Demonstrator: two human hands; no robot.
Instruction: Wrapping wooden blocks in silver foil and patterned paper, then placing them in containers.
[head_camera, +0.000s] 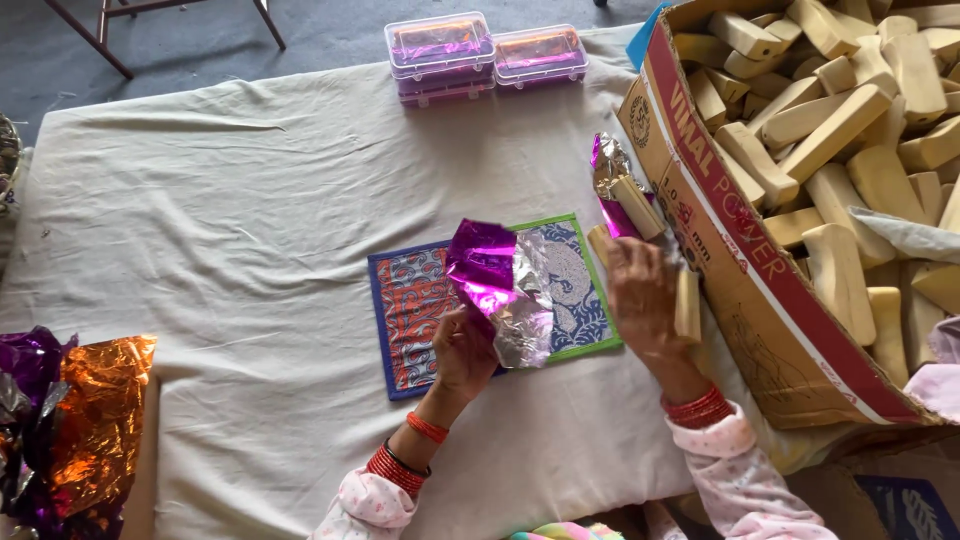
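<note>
The left hand (465, 350) pinches a sheet of shiny purple foil (497, 283) between the thumb and fingers and holds it up over the middle of the table (230, 240). The foil is purple on one side and silver on the other, and it is crinkled and bent. Nothing is wrapped in it yet.

The right hand (643, 297) is closed around a pale wooden block (688, 305). The block pokes out past the fingers and sits near the right edge of the table, right beside the cardboard box (745, 290). The block is bare, with no foil on it.

Just above the right hand, one block (625, 195) leans on the box with foil partly around it. It looks only half wrapped, because bare wood shows.

The box is full of many more bare wooden blocks (840, 130). So I think the wrapping has only just begun and lots of blocks are left.

Under the foil lies a flat mat (415, 315) with blue, orange and green patterns. It sits in the middle of the table on the white cloth.

At the far edge of the table stand two little clear plastic cases (485, 55) with pink inside. At the near left corner there is a heap of orange and purple foil sheets (70, 420).

Nothing lies between the two hands. The box stands very close to the right hand, so there is not much room on that side.
</note>
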